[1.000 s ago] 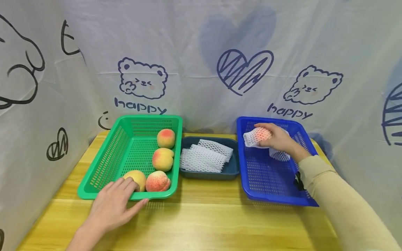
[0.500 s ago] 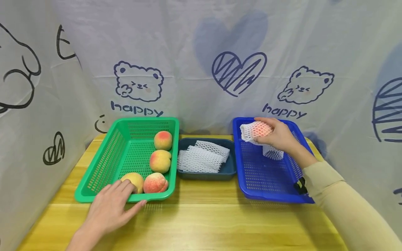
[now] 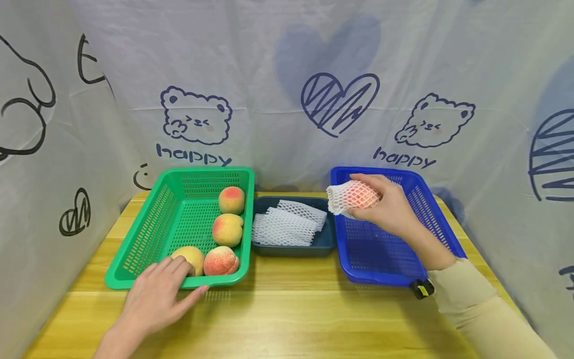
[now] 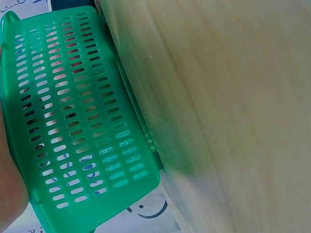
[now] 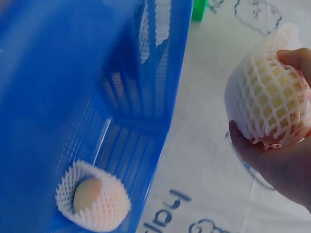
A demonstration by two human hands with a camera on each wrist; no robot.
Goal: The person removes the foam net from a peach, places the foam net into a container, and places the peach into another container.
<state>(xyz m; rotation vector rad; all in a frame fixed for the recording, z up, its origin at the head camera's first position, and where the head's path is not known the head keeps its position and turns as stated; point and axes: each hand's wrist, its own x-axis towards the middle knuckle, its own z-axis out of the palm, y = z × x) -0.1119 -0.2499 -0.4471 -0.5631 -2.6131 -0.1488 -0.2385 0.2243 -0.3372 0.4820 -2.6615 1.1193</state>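
Observation:
In the head view my right hand (image 3: 390, 209) holds a peach in a white foam net sleeve (image 3: 354, 197) above the blue basket's left rim. The right wrist view shows thumb and fingers round this netted peach (image 5: 267, 97). Another netted peach (image 5: 109, 208) lies in the blue basket (image 5: 160, 97). My left hand (image 3: 157, 294) rests over the near rim of the green basket (image 3: 114, 271), fingers inside beside a yellow peach (image 3: 190, 257), which they partly hide. Several bare peaches, one a speckled red peach (image 3: 221, 261), line that basket's right side.
Between the two baskets stands a dark tray (image 3: 293, 252) with several flat white foam nets (image 3: 287, 227) in it. Everything stands on a wooden table (image 3: 278, 309). A white printed cloth (image 3: 273, 134) hangs close behind and at both sides.
My right hand has lifted the netted peach from inside the blue basket and moved it left and toward me, to the rim. The left hand stays on the green basket. The view shifted slightly.

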